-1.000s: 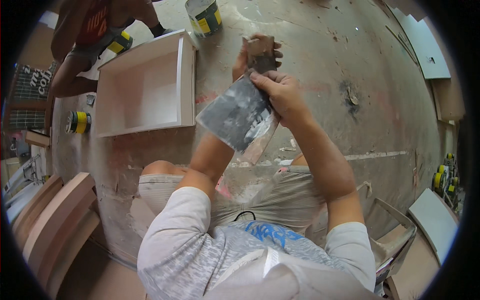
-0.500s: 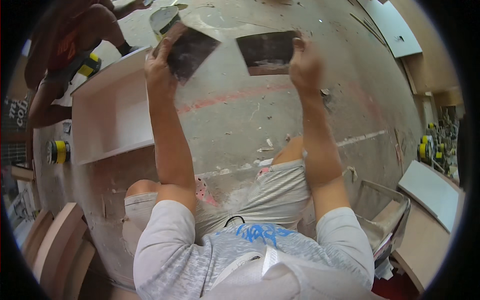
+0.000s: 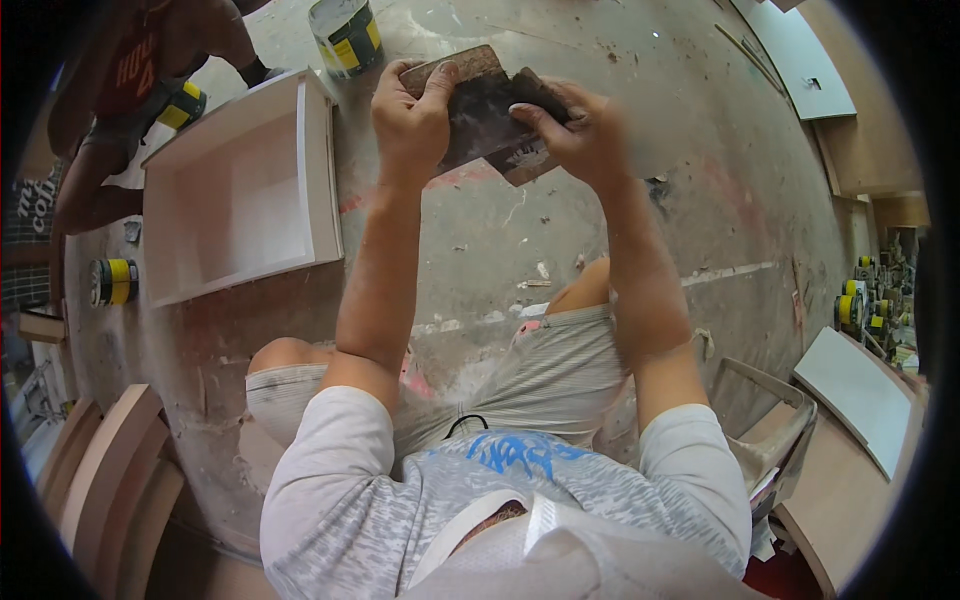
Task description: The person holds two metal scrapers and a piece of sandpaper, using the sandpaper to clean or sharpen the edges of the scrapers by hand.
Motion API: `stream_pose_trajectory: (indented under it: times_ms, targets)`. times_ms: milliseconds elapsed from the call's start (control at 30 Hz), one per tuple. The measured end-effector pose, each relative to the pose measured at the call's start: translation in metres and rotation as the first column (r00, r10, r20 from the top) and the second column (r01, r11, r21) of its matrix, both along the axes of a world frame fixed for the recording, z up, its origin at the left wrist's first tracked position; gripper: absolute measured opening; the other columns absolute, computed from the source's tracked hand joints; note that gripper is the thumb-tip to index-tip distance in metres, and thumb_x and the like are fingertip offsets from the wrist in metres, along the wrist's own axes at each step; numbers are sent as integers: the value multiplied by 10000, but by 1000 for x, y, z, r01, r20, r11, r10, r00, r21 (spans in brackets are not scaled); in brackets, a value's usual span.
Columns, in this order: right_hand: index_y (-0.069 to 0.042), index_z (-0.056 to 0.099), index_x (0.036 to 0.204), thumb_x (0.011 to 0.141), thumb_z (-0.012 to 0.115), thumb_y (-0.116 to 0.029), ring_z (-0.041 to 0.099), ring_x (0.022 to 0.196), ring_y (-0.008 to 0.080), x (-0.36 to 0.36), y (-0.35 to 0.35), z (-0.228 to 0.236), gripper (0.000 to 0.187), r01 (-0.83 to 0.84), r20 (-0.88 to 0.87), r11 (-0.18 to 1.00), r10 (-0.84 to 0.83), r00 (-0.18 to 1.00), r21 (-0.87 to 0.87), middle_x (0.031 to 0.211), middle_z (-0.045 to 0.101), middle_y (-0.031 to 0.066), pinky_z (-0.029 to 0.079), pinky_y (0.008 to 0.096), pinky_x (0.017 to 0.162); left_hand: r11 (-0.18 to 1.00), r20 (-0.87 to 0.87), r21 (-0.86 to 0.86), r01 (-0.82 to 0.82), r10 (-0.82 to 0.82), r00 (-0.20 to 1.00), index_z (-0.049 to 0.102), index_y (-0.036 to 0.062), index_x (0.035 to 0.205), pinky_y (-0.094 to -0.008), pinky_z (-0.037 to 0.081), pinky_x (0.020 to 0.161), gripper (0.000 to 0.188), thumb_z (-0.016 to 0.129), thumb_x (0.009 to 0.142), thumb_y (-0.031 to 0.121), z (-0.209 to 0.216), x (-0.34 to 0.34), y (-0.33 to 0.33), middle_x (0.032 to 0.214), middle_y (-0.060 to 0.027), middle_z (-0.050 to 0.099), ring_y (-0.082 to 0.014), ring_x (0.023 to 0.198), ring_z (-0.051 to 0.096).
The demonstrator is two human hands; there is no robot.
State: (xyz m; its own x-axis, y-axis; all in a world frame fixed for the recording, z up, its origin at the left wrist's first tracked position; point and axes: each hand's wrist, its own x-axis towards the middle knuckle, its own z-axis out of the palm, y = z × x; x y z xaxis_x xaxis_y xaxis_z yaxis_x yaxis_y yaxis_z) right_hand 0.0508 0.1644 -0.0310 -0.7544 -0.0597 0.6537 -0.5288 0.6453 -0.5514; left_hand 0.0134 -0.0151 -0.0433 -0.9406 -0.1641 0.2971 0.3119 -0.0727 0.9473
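My left hand (image 3: pixel 412 125) grips a dark, flat, rectangular putty spreader (image 3: pixel 478 115) with a brown, crusted top edge, its thumb lying along that edge. A second dark putty spreader (image 3: pixel 524 158) is in my right hand (image 3: pixel 592 138), tilted, with pale smears near its lower end. The two spreaders overlap in front of me, and the left one hides part of the right one. Whether their blades touch, I cannot tell. Left of my left forearm, an open pale wooden box (image 3: pixel 322 170) rests on the floor.
An open bucket (image 3: pixel 345 40) with yellow markings stands beyond the box. Another person (image 3: pixel 120 120) crouches at the far left near a black-and-yellow can (image 3: pixel 115 282). Curved wooden pieces (image 3: pixel 110 470) stand at lower left. Pale panels (image 3: pixel 860 400) and a dirty tub (image 3: pixel 765 430) are at right.
Both hands have come together from far apart, bringing the two spreaders over each other. My left hand moved right and the spreaders turned, so their brown edges now show on top.
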Motion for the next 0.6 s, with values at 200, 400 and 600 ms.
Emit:
stream_pose_trajectory:
  times_ms: [200,400,600]
  targets:
    - [34,661,943,777,734,-85,572,637,70,5,10,1,217,-146,203,989,143,969,-4,744,677,88,497,249,603,994,-61,-18,111,-111,992,565,-37,945,-208,459,623,224,674,846,132,1,7,-3,797,-62,646,-83,714,579]
    - [42,656,924,802,706,-61,513,646,39,2,20,-6,168,-238,339,971,222,914,7,705,657,41,465,240,574,989,-79,-59,135,-140,987,566,-7,955,-198,454,628,214,678,853,144,-1,15,3,808,-36,634,-68,717,567]
    - [-17,668,967,853,643,-158,639,637,264,8,19,5,183,-134,472,942,-30,881,309,766,670,165,487,330,596,983,-69,-13,182,-182,981,554,28,943,-194,433,651,177,663,869,147,-16,8,21,808,-8,607,-59,732,539]
